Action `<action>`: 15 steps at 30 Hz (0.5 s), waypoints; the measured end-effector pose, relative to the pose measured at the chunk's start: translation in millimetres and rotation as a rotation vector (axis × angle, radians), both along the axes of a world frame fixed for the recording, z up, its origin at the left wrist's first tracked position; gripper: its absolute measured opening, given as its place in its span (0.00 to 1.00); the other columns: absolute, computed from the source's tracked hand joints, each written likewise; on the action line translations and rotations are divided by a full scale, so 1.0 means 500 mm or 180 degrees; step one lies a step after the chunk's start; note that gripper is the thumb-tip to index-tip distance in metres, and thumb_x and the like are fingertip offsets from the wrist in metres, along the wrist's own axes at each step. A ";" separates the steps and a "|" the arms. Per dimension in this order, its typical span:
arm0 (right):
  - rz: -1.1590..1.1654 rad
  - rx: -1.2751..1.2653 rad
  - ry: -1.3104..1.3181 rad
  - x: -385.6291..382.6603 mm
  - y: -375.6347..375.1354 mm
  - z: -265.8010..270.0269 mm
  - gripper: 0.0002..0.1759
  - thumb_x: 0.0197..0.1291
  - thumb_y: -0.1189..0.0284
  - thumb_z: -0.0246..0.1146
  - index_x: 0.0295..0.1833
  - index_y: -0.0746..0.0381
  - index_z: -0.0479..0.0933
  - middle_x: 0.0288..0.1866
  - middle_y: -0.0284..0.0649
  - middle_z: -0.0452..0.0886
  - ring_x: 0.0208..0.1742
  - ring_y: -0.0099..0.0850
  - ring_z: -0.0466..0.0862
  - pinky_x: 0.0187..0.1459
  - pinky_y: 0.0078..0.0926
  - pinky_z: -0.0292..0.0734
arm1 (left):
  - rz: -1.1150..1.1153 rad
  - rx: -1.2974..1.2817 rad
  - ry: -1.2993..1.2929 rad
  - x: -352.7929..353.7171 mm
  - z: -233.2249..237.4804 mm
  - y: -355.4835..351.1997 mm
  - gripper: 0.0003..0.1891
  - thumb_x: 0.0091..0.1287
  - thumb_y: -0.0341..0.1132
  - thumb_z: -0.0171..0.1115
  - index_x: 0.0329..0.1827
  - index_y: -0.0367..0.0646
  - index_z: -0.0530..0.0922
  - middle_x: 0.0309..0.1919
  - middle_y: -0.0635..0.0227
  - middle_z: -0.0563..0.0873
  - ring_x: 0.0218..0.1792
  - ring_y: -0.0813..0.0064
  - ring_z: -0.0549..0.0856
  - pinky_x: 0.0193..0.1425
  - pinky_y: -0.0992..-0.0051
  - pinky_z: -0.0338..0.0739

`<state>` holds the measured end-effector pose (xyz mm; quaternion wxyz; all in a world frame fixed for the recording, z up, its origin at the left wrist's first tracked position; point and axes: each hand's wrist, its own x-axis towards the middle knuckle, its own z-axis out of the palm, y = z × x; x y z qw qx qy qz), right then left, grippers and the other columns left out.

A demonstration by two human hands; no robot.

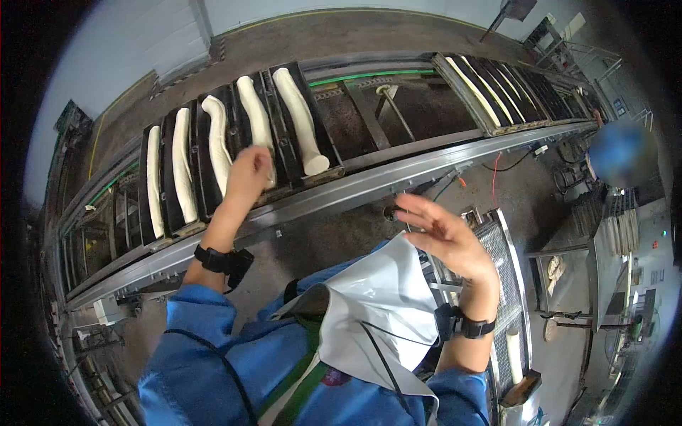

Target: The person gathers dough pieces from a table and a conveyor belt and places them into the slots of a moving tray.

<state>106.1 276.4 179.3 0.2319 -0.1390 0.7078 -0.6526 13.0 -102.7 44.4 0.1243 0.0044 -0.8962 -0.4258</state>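
My left hand (pixel 253 172) is over the near end of a long pale dough roll (pixel 253 106) in a black tray. Its fingers are curled inward and slightly blurred; whether they grip the dough is hidden. To its right lies a thicker dough roll (pixel 297 113) with a flat round near end. On its left side, a bent dough roll (pixel 215 131) and two slimmer ones fill neighbouring slots of the tray set (pixel 283 145). My right hand (pixel 442 233) hangs in the air before the conveyor, fingers apart, holding nothing.
A metal conveyor rail (pixel 398 163) runs across in front of me. Further right along it sits another tray set (pixel 490 129) with thin pale strips. Beside my right arm stands a perforated metal surface (pixel 506 284) with a pale roll (pixel 514 355). A person in blue (pixel 622 153) is at far right.
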 end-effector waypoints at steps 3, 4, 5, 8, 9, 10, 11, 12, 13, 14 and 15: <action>-0.0285 0.0209 -0.0075 0.020 0.121 -0.064 0.30 0.62 0.83 0.58 0.70 0.64 0.64 0.67 0.43 0.72 0.66 0.33 0.73 0.62 0.27 0.70 | 0.0423 -0.0100 0.0319 -0.072 -0.050 -0.027 0.26 0.64 0.26 0.60 0.66 0.39 0.67 0.60 0.50 0.75 0.57 0.55 0.78 0.60 0.67 0.71; -0.0491 0.0219 -0.0130 0.032 0.157 -0.080 0.29 0.62 0.82 0.59 0.70 0.64 0.65 0.65 0.44 0.73 0.66 0.33 0.73 0.62 0.27 0.70 | 0.0481 0.0309 -0.0015 -0.092 -0.026 -0.013 0.31 0.63 0.25 0.60 0.71 0.39 0.61 0.64 0.50 0.72 0.60 0.56 0.76 0.63 0.68 0.69; -0.0687 0.0230 -0.0189 0.048 0.190 -0.091 0.28 0.63 0.81 0.59 0.69 0.64 0.65 0.64 0.44 0.75 0.65 0.32 0.74 0.63 0.27 0.70 | 0.0669 0.1455 -0.0835 -0.104 -0.002 -0.002 0.36 0.62 0.22 0.59 0.74 0.39 0.56 0.64 0.50 0.71 0.61 0.60 0.75 0.62 0.69 0.69; -0.1329 0.0255 -0.0599 0.095 0.292 -0.107 0.26 0.63 0.80 0.59 0.67 0.65 0.67 0.62 0.44 0.76 0.63 0.33 0.76 0.63 0.26 0.70 | 0.0832 0.2186 -0.1211 -0.184 -0.058 -0.030 0.45 0.56 0.20 0.58 0.77 0.36 0.45 0.64 0.47 0.70 0.58 0.57 0.76 0.61 0.68 0.70; -0.1540 0.0251 -0.0556 0.115 0.316 -0.107 0.24 0.64 0.80 0.59 0.66 0.66 0.68 0.60 0.45 0.78 0.61 0.33 0.77 0.62 0.26 0.71 | 0.1069 0.2000 -0.1313 -0.188 -0.054 -0.025 0.47 0.55 0.21 0.58 0.77 0.35 0.41 0.64 0.48 0.69 0.57 0.57 0.76 0.59 0.66 0.71; -0.1627 0.0205 -0.0555 0.133 0.347 -0.113 0.24 0.63 0.79 0.59 0.66 0.67 0.68 0.60 0.44 0.78 0.61 0.33 0.77 0.61 0.26 0.71 | 0.0891 0.2363 -0.1218 -0.179 -0.047 -0.013 0.47 0.53 0.21 0.58 0.77 0.34 0.43 0.62 0.49 0.71 0.56 0.61 0.76 0.55 0.67 0.73; -0.1714 0.0159 -0.0552 0.148 0.384 -0.125 0.24 0.63 0.79 0.59 0.66 0.67 0.68 0.60 0.44 0.78 0.60 0.33 0.78 0.61 0.26 0.71 | 0.0868 0.2527 -0.1299 -0.173 -0.043 -0.006 0.41 0.52 0.22 0.58 0.72 0.33 0.51 0.58 0.51 0.73 0.53 0.62 0.77 0.53 0.68 0.74; -0.1801 0.0115 -0.0545 0.164 0.419 -0.145 0.24 0.63 0.79 0.59 0.66 0.67 0.69 0.60 0.44 0.79 0.60 0.33 0.78 0.60 0.26 0.72 | 0.0845 0.2694 -0.1377 -0.169 -0.044 -0.014 0.36 0.51 0.23 0.58 0.67 0.33 0.59 0.53 0.53 0.76 0.49 0.63 0.78 0.52 0.68 0.74; -0.1950 0.0249 -0.0563 0.183 0.462 -0.170 0.23 0.66 0.74 0.58 0.66 0.65 0.68 0.60 0.44 0.78 0.59 0.33 0.79 0.58 0.28 0.73 | 0.0825 0.2863 -0.1458 -0.163 -0.046 -0.023 0.31 0.51 0.23 0.58 0.62 0.32 0.67 0.48 0.56 0.79 0.46 0.64 0.79 0.50 0.68 0.75; -0.2059 0.0261 -0.0582 0.199 0.494 -0.175 0.24 0.66 0.73 0.59 0.66 0.65 0.68 0.60 0.43 0.78 0.59 0.33 0.79 0.58 0.28 0.73 | 0.0805 0.3037 -0.1537 -0.155 -0.048 -0.024 0.26 0.50 0.24 0.59 0.57 0.32 0.75 0.43 0.58 0.81 0.43 0.65 0.81 0.48 0.69 0.75; -0.2173 0.0268 -0.0599 0.211 0.522 -0.179 0.24 0.66 0.72 0.59 0.66 0.65 0.68 0.60 0.43 0.79 0.58 0.33 0.79 0.57 0.28 0.74 | 0.0875 0.3116 -0.1204 -0.143 -0.053 -0.017 0.18 0.50 0.24 0.59 0.47 0.33 0.80 0.38 0.61 0.82 0.38 0.64 0.81 0.46 0.68 0.75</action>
